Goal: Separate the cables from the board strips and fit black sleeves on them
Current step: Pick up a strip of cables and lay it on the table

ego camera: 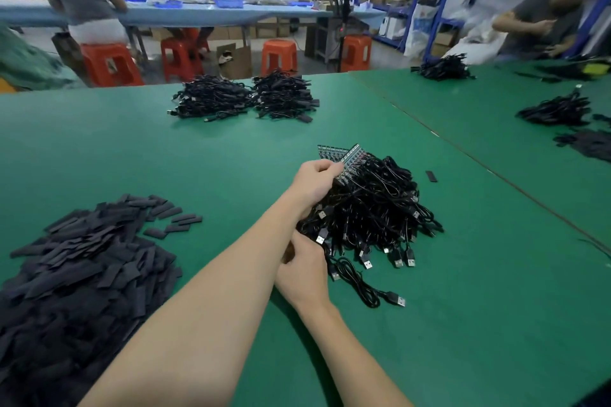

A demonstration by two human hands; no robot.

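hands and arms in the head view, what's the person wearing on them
Nothing shows on them. The left hand and right hand are bare, without gloves, rings or a watch in view. Both forearms are bare up to the frame edge, with no sleeve or wrist strap visible.

Matt green table top (165, 149); glossy black cables (373, 208) w/ metal plugs; matt black sleeves (82, 258).

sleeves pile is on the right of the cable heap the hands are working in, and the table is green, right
Not quite. The head view shows the pile of black sleeves lying on the left of the cable heap, not the right. Both hands are at that heap and the table is green.
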